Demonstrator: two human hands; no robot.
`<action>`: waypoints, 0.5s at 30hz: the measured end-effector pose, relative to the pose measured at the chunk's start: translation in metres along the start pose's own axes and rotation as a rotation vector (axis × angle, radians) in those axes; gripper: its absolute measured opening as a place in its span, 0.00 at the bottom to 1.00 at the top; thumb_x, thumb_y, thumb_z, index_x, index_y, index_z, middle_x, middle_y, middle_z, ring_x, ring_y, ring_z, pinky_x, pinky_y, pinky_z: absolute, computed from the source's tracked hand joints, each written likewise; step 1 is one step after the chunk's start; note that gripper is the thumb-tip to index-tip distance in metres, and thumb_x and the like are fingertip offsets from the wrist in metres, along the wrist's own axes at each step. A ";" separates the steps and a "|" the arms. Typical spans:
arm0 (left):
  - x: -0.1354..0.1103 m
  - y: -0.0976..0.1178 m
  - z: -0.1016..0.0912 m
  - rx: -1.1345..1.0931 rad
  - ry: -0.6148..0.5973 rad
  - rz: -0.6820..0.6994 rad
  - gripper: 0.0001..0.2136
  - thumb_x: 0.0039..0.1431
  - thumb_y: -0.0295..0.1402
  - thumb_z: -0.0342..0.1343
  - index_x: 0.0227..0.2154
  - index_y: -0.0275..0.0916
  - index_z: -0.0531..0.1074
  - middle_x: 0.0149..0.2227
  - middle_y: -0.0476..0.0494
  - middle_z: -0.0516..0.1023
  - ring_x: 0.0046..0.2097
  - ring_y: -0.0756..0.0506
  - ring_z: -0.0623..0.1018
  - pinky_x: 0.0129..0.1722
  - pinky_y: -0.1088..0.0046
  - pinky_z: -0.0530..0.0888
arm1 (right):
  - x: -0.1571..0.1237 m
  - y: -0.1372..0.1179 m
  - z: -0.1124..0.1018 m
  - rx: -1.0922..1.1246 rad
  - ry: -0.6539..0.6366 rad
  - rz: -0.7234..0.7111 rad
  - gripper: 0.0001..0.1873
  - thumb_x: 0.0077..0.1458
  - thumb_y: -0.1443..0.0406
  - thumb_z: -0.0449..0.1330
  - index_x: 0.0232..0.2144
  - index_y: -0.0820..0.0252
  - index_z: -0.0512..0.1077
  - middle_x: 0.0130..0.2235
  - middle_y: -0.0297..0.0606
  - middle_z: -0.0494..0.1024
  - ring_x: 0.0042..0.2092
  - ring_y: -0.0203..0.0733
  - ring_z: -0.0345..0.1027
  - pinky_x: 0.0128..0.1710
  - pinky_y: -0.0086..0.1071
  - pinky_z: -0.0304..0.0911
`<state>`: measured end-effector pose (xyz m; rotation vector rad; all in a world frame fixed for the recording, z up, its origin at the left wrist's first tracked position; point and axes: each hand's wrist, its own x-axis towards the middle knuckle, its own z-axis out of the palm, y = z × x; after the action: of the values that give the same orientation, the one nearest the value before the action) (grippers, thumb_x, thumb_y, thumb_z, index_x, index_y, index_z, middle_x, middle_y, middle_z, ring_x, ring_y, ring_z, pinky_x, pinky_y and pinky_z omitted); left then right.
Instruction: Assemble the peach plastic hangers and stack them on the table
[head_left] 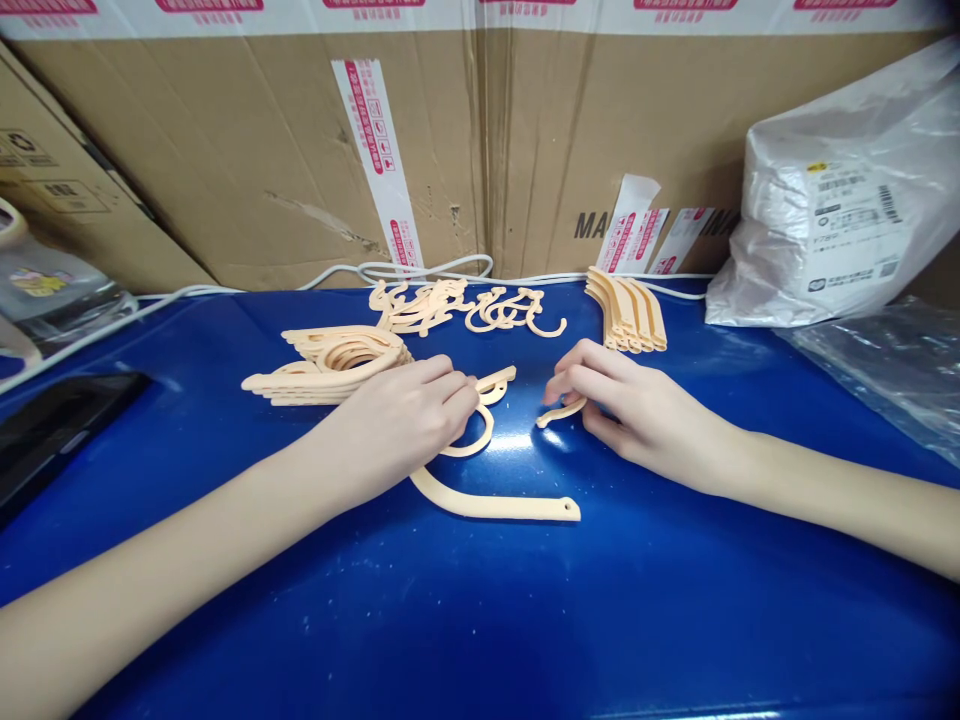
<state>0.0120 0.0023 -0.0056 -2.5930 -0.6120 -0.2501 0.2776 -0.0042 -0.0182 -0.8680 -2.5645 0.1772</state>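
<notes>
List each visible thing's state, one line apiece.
Left hand: closed on ringed piece
Ringed piece: held, partly hidden
Right hand: closed on small piece
Small piece: held, partly hidden
Large pieces: stacked
Hooks: loose, jumbled
Curved strips: side by side
Phone: lying flat
Parcel: wrapped, labelled

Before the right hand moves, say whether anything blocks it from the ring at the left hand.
Nothing visible does; only blue tabletop shows between the small piece in the right hand and that ring.

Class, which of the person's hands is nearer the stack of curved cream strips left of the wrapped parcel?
Right. The right hand is just in front of the curved strips; the left hand is farther off, to their left.
</notes>
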 end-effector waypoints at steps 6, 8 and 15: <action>0.000 0.002 -0.003 0.032 -0.026 -0.002 0.11 0.63 0.19 0.46 0.35 0.29 0.75 0.38 0.35 0.79 0.36 0.41 0.76 0.33 0.66 0.76 | 0.001 0.001 -0.001 -0.114 0.074 -0.085 0.12 0.64 0.70 0.51 0.44 0.64 0.73 0.41 0.43 0.73 0.42 0.41 0.68 0.43 0.35 0.64; -0.001 0.002 -0.002 0.023 -0.023 -0.019 0.11 0.63 0.21 0.47 0.35 0.29 0.75 0.38 0.35 0.79 0.36 0.40 0.76 0.33 0.65 0.76 | 0.001 -0.001 -0.001 -0.132 0.110 -0.100 0.12 0.65 0.69 0.51 0.45 0.66 0.72 0.40 0.44 0.75 0.41 0.41 0.69 0.41 0.34 0.64; -0.003 0.000 0.000 -0.061 0.024 -0.062 0.12 0.67 0.26 0.46 0.36 0.31 0.75 0.39 0.37 0.80 0.36 0.40 0.76 0.32 0.63 0.76 | 0.003 -0.006 0.000 -0.259 0.151 -0.102 0.11 0.65 0.66 0.50 0.33 0.67 0.69 0.33 0.44 0.73 0.35 0.42 0.68 0.34 0.34 0.63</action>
<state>0.0087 0.0014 -0.0063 -2.6278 -0.6878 -0.3237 0.2727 -0.0072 -0.0154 -0.8038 -2.5152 -0.2472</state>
